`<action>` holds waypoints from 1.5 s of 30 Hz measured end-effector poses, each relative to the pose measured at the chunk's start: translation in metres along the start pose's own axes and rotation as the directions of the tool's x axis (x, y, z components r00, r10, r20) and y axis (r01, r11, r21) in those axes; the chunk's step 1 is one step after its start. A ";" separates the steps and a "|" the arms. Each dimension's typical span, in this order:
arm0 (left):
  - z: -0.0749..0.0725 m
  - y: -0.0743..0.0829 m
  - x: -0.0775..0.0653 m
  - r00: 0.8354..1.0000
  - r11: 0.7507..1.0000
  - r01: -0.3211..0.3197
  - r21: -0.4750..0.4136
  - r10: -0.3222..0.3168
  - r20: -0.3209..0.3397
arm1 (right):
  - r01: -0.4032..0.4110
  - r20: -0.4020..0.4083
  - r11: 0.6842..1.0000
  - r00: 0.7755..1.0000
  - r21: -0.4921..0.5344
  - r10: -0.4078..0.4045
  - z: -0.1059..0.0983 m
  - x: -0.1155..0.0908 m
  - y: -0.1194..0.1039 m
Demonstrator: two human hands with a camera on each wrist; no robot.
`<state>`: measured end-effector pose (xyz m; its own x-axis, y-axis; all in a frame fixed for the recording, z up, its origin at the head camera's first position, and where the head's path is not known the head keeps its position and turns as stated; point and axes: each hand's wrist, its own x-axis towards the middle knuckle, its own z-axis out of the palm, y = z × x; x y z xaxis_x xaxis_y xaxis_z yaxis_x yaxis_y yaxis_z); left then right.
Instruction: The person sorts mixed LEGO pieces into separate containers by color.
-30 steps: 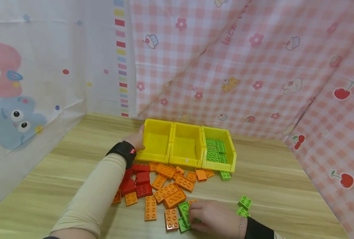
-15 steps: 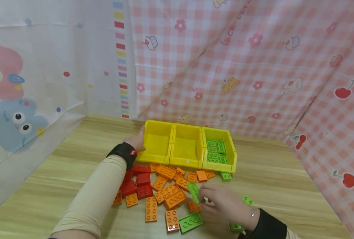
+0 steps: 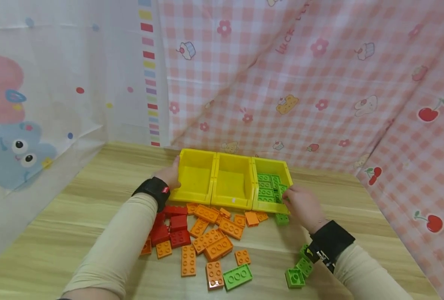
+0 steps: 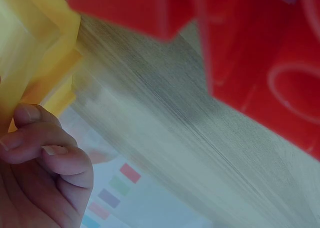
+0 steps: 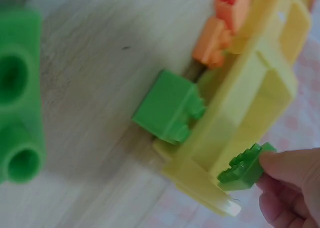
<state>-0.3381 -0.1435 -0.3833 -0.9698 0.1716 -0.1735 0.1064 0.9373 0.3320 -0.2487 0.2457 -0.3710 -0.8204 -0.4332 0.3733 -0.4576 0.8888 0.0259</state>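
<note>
The right hand pinches a small green studded plastic brick between thumb and fingers, at the right-hand compartment of a yellow three-part plastic bin; I cannot tell whether it touches the green bricks lying inside. The left hand, fingers curled, grips the bin's left wall. In front, orange studded bricks and red studded bricks lie on the wood-grain table.

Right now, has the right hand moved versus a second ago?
Yes: in the head view, the right hand moved forward and rightward, reaching the rightmost yellow bin.
</note>
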 end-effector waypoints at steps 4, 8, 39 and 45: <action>0.004 0.000 0.001 1.000 1.000 -0.008 0.004 0.008 -0.008 | 0.027 0.042 0.988 0.999 -0.154 -0.021 0.011 0.003 0.004; 0.006 0.000 0.003 1.000 1.000 -0.020 0.007 0.020 -0.006 | 0.035 0.110 0.966 0.994 -0.255 -0.007 0.016 0.007 0.007; 0.006 -0.002 0.003 1.000 1.000 -0.001 0.017 0.001 0.005 | 0.198 0.088 0.973 0.978 -0.120 -0.188 0.006 -0.001 -0.021; 0.002 -0.003 0.004 1.000 1.000 0.007 0.013 -0.007 0.007 | 0.236 0.201 0.919 0.930 0.315 -0.307 -0.015 -0.012 -0.062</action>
<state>-0.3422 -0.1454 -0.3865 -0.9690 0.1669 -0.1824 0.1024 0.9424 0.3184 -0.2048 0.1980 -0.3630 -0.6912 -0.7062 0.1531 -0.7222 0.6678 -0.1802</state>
